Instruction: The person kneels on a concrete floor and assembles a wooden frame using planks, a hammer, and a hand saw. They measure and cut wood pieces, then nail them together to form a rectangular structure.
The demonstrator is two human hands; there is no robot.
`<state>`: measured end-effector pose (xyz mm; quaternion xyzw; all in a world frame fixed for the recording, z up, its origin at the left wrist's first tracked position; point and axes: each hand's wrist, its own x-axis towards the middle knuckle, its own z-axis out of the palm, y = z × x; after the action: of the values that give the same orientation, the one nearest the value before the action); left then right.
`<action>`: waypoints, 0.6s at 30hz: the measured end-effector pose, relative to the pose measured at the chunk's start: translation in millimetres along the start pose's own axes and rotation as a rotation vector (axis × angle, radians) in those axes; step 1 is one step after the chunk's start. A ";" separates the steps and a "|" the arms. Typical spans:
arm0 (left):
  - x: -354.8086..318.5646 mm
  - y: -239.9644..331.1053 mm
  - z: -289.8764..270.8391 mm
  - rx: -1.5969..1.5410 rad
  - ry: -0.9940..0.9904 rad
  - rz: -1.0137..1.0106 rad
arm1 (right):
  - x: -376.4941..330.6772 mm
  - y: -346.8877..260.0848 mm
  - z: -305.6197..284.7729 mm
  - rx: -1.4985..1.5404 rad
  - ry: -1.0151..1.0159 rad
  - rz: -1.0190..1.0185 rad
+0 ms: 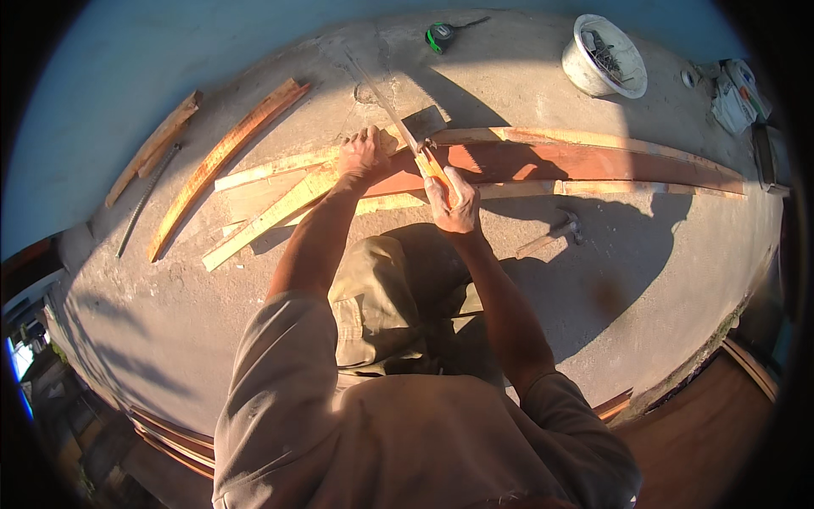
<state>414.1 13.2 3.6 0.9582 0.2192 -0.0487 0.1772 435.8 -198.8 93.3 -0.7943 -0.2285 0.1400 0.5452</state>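
In my right hand (454, 202) is the yellow-orange handle (433, 169) of a handsaw. Its narrow blade (387, 103) points away from me and to the left, passing close to the end of a pale wooden strip (280, 214). My left hand (363, 156) is closed over that strip near its far end, fingers curled on top. The strip lies slantwise across a long reddish-brown board (585, 162) edged with lighter battens (632, 141). A dark flat piece (426, 120) sits just beyond the saw. Whether the blade touches the wood I cannot tell.
A hammer (551, 239) lies right of my knees. Farther off are a green-and-black tape measure (440, 36) and a white bucket (573, 64) of nails. On the left lie loose timber pieces (222, 157) and a metal rod (147, 202). White bags (736, 97) stand far right.
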 end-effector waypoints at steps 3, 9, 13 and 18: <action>-9.6 2.4 -14.1 0.000 -0.054 -0.034 | -94.5 -6.4 -59.4 0.049 -0.048 0.213; 6.8 -14.6 18.2 0.037 0.020 0.033 | -40.1 17.9 -26.4 -0.040 0.035 -0.044; 2.3 3.8 -8.9 0.013 -0.027 0.061 | 23.6 0.5 6.4 -0.009 0.038 -0.074; -10.7 -23.4 18.6 0.102 -0.003 0.015 | -105.4 -16.6 -65.0 0.021 -0.024 0.112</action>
<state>393.9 21.8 -19.3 0.9675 0.2092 -0.0597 0.1290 372.7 -300.3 129.7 -0.7983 -0.1888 0.1821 0.5422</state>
